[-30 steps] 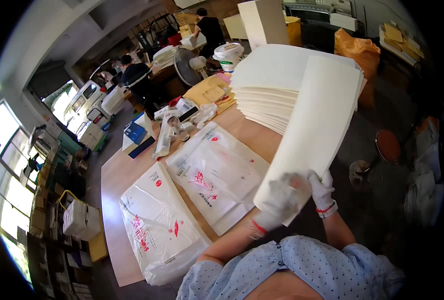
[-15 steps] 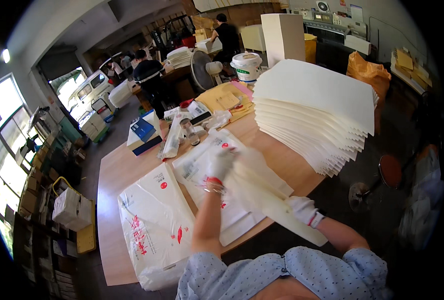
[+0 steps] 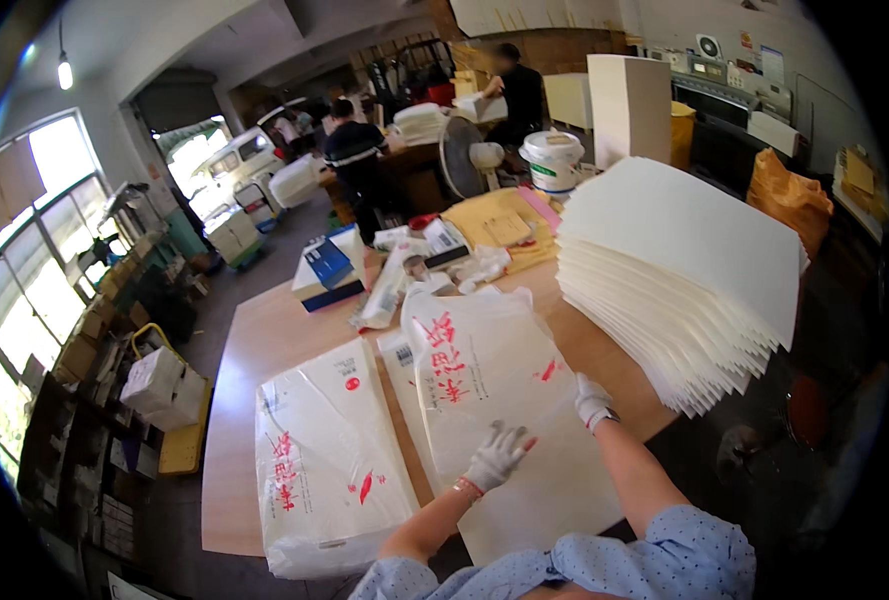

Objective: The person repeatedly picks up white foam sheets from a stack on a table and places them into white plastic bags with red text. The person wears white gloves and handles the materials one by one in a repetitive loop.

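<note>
Both gloved hands are resting flat and unclenched, left hand [image 3: 496,455] and right hand [image 3: 591,400], on the plastic bag [image 3: 494,400] lying on the counter [image 3: 264,345]. Fanned paper stack [image 3: 684,270] is sitting right, second bag [image 3: 324,470] left.

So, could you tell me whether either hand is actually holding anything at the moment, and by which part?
Nothing is gripped. The left hand lies flat, fingers spread, on the white plastic bag; the right hand touches its right edge.
</note>
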Tool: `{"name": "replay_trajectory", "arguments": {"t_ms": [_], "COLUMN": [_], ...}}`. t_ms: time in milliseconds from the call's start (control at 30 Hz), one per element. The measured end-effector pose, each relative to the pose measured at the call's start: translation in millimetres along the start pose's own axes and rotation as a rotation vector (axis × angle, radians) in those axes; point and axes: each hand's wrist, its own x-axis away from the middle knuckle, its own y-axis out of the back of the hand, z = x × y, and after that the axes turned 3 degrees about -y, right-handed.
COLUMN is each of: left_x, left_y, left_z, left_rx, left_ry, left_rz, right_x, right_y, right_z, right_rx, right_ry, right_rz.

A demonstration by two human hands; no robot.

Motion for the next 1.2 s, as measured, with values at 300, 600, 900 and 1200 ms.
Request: {"name": "replay_trajectory", "arguments": {"t_ms": [300, 600, 900, 1200], "left_x": [100.6, 95.9, 156.1, 146.1], "left_y": [20.6, 55.0, 106.0, 40.0], "left_z": [17.6, -69.9, -262.4, -244.0], "left_rx": [0.586, 0.309, 0.691, 0.286], "left_ry": [1.461, 1.58, 1.457, 1.759], "left_rz": [-0.323, 0.086, 0.123, 0.046], "right_x": [21.3, 82.6, 251.6, 211.9], "right_y": [-2.8, 4.3, 129.7, 66.3], "right_z": [-64.0, -126.8, -170.8, -185.3], "right_rx": [0.083, -0.248, -0.505, 0.072], "right_ry": [0.143, 0.343, 0.251, 0.226], "right_rz": [0.193, 0.021, 0.377, 0.087]}}
